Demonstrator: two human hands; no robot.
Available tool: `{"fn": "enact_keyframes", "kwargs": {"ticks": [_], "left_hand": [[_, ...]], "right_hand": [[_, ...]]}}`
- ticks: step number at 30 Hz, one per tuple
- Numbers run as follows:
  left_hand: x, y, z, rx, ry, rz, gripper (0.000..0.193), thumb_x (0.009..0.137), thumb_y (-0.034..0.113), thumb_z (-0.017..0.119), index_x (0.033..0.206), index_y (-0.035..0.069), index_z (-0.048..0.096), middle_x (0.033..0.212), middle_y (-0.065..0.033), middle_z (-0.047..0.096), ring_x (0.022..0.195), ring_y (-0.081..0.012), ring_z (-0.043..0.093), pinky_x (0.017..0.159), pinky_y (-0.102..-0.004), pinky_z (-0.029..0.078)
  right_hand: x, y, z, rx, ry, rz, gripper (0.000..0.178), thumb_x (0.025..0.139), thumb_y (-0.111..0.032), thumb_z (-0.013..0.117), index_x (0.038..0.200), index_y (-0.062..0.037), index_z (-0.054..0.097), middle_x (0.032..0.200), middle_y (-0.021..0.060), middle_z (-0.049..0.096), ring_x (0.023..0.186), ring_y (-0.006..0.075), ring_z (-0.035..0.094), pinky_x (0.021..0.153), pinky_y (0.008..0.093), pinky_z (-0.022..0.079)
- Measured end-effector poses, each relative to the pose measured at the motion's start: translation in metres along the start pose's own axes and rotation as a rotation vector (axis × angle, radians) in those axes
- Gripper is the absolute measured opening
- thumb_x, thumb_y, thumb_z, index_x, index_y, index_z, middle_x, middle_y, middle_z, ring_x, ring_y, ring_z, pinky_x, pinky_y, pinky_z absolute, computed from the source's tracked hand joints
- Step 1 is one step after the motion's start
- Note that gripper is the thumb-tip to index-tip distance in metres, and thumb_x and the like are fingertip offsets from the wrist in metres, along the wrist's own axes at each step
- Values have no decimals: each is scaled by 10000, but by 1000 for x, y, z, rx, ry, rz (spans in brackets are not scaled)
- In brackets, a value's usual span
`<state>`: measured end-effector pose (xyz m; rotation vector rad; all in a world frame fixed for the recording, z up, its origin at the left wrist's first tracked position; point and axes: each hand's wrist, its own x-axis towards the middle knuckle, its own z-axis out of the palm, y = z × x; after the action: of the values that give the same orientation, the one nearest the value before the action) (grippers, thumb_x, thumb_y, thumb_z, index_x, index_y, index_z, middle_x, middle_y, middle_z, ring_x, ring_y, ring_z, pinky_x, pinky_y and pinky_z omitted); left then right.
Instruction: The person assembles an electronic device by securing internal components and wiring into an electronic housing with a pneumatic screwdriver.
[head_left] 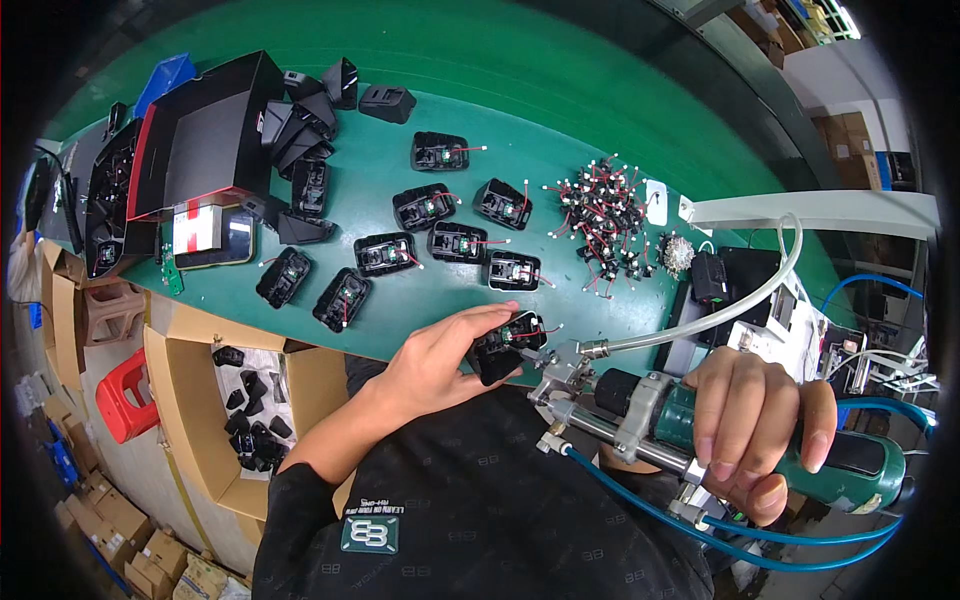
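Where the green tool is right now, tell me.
In the head view, the green tool is at the lower right, gripped in the right hand, its front end next to the black case in the left hand.

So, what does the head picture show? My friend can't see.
A person's left hand holds a black housing near a green power tool gripped in their right hand. Similar housings and wired parts lie on a green table.
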<state>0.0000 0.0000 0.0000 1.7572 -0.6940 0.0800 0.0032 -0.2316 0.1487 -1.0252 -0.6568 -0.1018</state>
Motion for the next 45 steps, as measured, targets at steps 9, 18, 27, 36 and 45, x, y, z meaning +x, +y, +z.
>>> {"fn": "enact_keyframes", "kwargs": {"ticks": [9, 18, 27, 36, 45], "left_hand": [[0, 2, 0, -20, -18, 9, 595, 714, 96, 853, 1200, -40, 537, 1186, -203, 656, 1055, -328, 680, 873, -359, 576], [-3, 4, 8, -60, 0, -4, 615, 699, 132, 875, 1199, -47, 565, 1175, -188, 669, 1065, -303, 681, 894, -358, 565], [-25, -17, -13, -68, -32, -184, 602, 718, 146, 875, 1196, -11, 545, 1210, -185, 664, 1095, -300, 674, 911, -356, 555], [-14, -6, -8, -153, -69, -115, 557, 721, 162, 874, 1160, -14, 581, 1191, -176, 675, 1071, -293, 685, 883, -357, 567], [-11, -3, -8, -134, -91, -82, 579, 708, 174, 878, 1179, 2, 589, 1176, -145, 683, 1049, -285, 692, 866, -362, 577]], "right_hand": [[1, 0, 1, 3, -10, 2, 298, 848, -94, 729, 1061, -164, 532, 779, -16, 612, 681, 124, 633, 591, 255, 549], [6, 4, 3, 76, -81, 8, 253, 825, -79, 756, 973, -124, 556, 721, -4, 618, 607, 140, 614, 564, 273, 535], [5, -32, -16, 18, 0, -121, 430, 732, -82, 749, 1126, -72, 577, 748, 14, 646, 640, 108, 654, 658, 245, 590], [10, -5, -5, 19, 47, -38, 389, 756, -82, 737, 1103, -104, 561, 719, -9, 628, 593, 84, 623, 585, 219, 552], [4, -6, -7, 3, -2, 1, 374, 837, -90, 700, 1144, -159, 496, 789, -17, 602, 668, 114, 612, 587, 256, 532]]}}
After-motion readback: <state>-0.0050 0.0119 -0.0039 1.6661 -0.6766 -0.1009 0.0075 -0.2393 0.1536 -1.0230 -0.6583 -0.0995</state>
